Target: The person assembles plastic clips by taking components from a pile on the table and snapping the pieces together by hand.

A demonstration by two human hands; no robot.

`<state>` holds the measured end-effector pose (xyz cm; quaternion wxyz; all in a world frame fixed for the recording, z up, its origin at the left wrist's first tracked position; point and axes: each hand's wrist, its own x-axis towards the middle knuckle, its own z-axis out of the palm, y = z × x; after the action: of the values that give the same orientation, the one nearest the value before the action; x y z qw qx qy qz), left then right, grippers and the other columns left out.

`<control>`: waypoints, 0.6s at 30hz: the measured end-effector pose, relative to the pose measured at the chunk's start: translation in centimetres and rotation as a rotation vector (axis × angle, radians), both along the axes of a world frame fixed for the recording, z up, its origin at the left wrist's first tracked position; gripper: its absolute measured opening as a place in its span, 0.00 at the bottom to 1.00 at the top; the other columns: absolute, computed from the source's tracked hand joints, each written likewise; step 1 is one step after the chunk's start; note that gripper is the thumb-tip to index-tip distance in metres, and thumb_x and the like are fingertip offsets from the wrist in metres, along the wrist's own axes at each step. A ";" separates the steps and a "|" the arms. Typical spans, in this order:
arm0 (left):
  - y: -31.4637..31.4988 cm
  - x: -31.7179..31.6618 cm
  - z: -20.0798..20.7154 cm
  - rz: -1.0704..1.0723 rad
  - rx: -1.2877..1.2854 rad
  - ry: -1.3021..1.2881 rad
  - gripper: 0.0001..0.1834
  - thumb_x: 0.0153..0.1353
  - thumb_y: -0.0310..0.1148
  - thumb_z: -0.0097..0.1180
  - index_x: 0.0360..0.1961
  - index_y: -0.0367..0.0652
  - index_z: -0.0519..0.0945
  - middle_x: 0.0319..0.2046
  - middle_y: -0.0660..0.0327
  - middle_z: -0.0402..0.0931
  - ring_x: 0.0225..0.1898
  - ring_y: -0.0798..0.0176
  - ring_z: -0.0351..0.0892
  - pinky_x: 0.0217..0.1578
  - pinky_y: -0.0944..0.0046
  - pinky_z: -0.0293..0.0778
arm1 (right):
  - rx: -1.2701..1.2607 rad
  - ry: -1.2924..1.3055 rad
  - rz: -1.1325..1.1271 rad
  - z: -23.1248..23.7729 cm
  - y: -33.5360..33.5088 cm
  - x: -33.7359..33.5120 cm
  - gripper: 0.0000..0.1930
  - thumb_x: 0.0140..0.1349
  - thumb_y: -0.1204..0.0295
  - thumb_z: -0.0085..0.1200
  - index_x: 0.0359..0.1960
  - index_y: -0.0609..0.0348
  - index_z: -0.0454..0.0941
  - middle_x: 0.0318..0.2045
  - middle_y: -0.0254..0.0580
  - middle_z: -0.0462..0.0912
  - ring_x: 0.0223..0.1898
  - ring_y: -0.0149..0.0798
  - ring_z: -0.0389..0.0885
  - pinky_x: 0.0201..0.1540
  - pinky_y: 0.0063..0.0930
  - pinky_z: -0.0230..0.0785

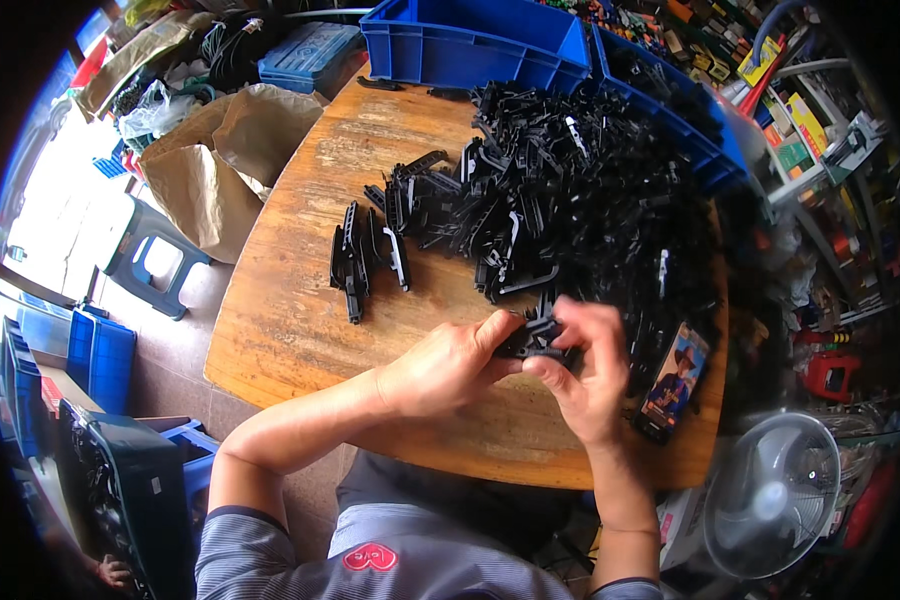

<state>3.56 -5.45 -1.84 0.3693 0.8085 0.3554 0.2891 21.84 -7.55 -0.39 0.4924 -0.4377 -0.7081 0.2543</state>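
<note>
Near the front edge of the wooden table (300, 330), my left hand (450, 365) is closed around a black plastic part (538, 335), thumb on top. My right hand (592, 370) meets it from the other side, with its thumb against the part and its fingers curled over it, slightly blurred. The fingers hide much of the part, so its full shape cannot be made out. Beyond my hands spreads a large heap of similar long black plastic parts (540, 200). A small group of these parts (350, 265) lies apart to the left.
A phone (673, 385) with a lit screen lies right of my right hand. Blue crates (470, 55) line the far edge. On the left stand a paper bag (195, 190) and a grey stool (150, 265). A fan (770, 495) stands at lower right.
</note>
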 end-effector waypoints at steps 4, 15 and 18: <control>-0.1 -0.1 0.8 -0.091 -0.106 -0.075 0.19 0.59 0.36 0.56 0.46 0.38 0.67 0.28 0.45 0.76 0.30 0.40 0.77 0.28 0.49 0.71 | -0.130 0.095 0.174 -0.9 0.4 1.1 0.20 0.50 0.62 0.65 0.39 0.64 0.76 0.34 0.41 0.75 0.33 0.33 0.78 0.31 0.22 0.71; 0.8 -0.7 0.0 -0.213 -0.055 -0.180 0.15 0.60 0.33 0.55 0.45 0.37 0.71 0.29 0.52 0.76 0.30 0.50 0.78 0.30 0.58 0.72 | 0.055 -0.024 0.161 -0.4 0.5 0.8 0.18 0.47 0.64 0.69 0.26 0.62 0.72 0.27 0.39 0.76 0.29 0.32 0.74 0.34 0.22 0.67; 1.0 -0.4 -0.7 -0.228 0.044 -0.151 0.19 0.51 0.28 0.57 0.46 0.38 0.71 0.39 0.49 0.74 0.41 0.45 0.75 0.39 0.53 0.71 | 0.247 -0.189 0.165 -0.1 0.1 0.5 0.13 0.42 0.71 0.70 0.25 0.57 0.75 0.28 0.37 0.77 0.29 0.37 0.75 0.31 0.29 0.68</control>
<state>3.15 -4.48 -2.57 0.4077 0.8275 0.2258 0.3132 22.39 -7.50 -0.52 0.4508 -0.3362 -0.8107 0.1628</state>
